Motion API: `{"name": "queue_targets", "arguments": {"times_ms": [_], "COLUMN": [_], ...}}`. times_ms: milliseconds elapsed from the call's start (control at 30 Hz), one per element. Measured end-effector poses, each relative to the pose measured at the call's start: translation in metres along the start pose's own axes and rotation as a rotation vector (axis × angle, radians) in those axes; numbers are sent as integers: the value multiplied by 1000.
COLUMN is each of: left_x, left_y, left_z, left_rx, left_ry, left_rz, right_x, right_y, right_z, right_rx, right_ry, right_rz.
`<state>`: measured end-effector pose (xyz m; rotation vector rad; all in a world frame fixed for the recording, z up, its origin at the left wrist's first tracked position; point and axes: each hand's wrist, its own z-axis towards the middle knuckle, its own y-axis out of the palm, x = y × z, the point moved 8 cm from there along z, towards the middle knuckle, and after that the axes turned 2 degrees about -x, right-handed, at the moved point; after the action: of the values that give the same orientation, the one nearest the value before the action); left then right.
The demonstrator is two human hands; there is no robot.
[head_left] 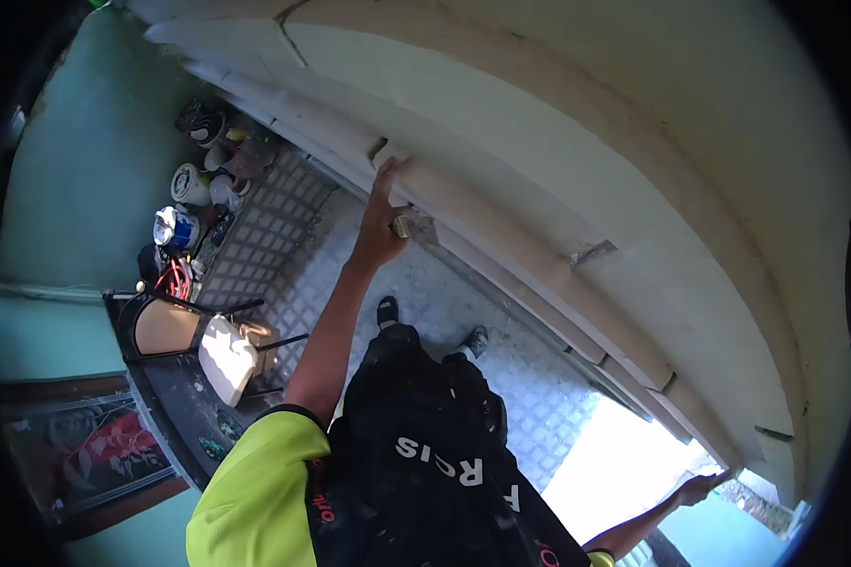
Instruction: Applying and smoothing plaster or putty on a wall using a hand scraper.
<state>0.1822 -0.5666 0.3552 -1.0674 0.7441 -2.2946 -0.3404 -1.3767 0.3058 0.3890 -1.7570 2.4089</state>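
Observation:
My left hand (380, 231) is raised beside a long pale moulding strip (529, 250) on the wall. Its fingers are curled round a small flat tool (416, 228) with a mottled grey-white face, which looks like a putty scraper. One finger stretches up to the strip's end, near a dark gap. Far to the right, my right hand (698, 489) reaches out with extended fingers, their tips at the lower end of the pale trim (704, 425). Nothing shows in that hand.
Tubs and a blue-white bucket (175, 227) stand along the green wall at left. Below them are red hose (175, 277), a chair (229, 359) and a dark table (175, 406). My feet stand on a patterned floor (425, 298). Bright light falls at lower right.

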Motion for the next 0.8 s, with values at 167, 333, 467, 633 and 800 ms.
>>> {"name": "queue_targets", "arguments": {"times_ms": [167,333,467,633,800], "left_x": [2,-33,-64,-81,-109], "left_y": [-42,-61,-63,-87,-123], "left_z": [-28,-115,-166,-172,-180], "left_rx": [55,208,264,226,195], "left_ry": [-273,-723,-989,-1029,-998], "left_rz": [16,-323,-581,-681,-728], "right_x": [-29,-145,-277,-341,-390], "right_y": [-53,-174,-258,-330,-387], "right_z": [-47,-249,-380,-450,-536], "right_rx": [377,389,82,-11,-197], "right_ry": [-152,-367,-865,-907,-1031], "right_rz": [201,1111,1254,1257,1102]}}
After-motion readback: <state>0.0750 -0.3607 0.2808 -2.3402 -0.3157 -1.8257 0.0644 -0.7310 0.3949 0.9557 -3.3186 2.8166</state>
